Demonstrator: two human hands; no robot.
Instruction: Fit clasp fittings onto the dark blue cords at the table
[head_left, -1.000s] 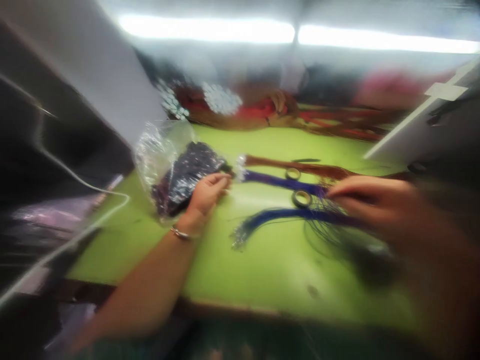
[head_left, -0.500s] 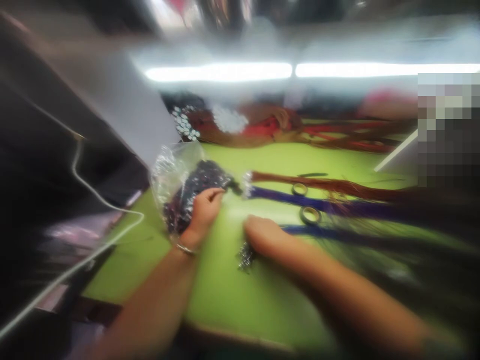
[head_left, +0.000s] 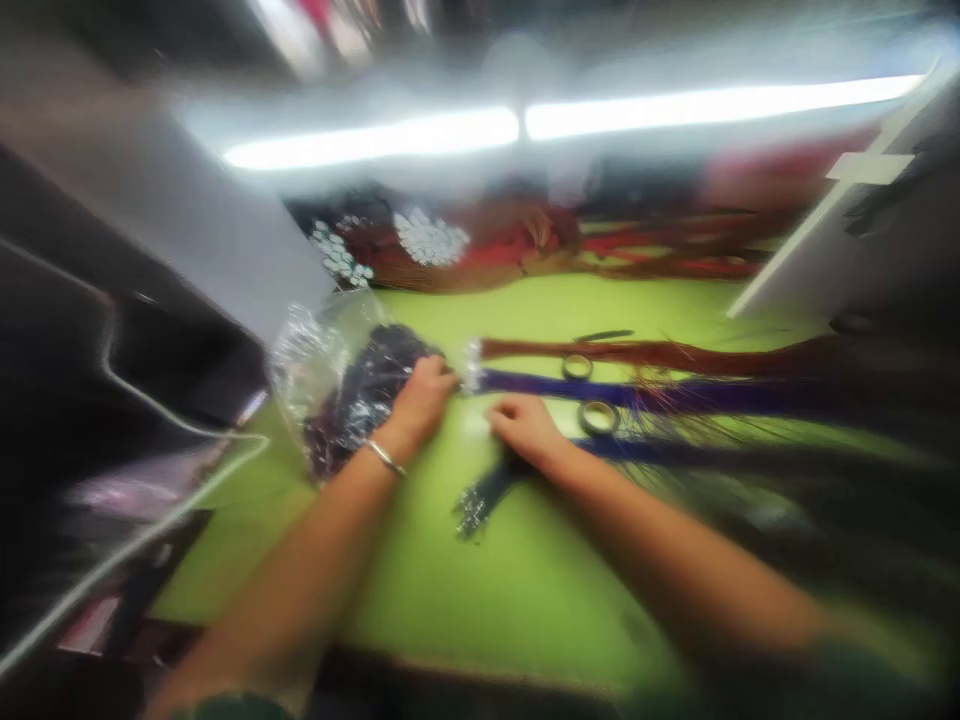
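My left hand is at the right edge of a clear plastic bag full of small dark parts. Its fingers are curled together; anything in them is hidden. Just right of it, my right hand is closed in a pinch above the green tabletop, its contents too blurred to make out. Below that hand lies a dark wire bundle with shiny metal ends. White connectors cap the ends of a brown wire bundle and a purple-blue wire bundle.
Two tape rolls lie among the wires at right. At the back are more red and brown wires with white connector ends. A grey panel borders the left, and a pale cable hangs there. Bright tube lights run above.
The view has shifted, moving the scene leftward. My left hand has moved right along the bag's edge. My right hand has moved away from me and right, uncovering more of the dark bundle.
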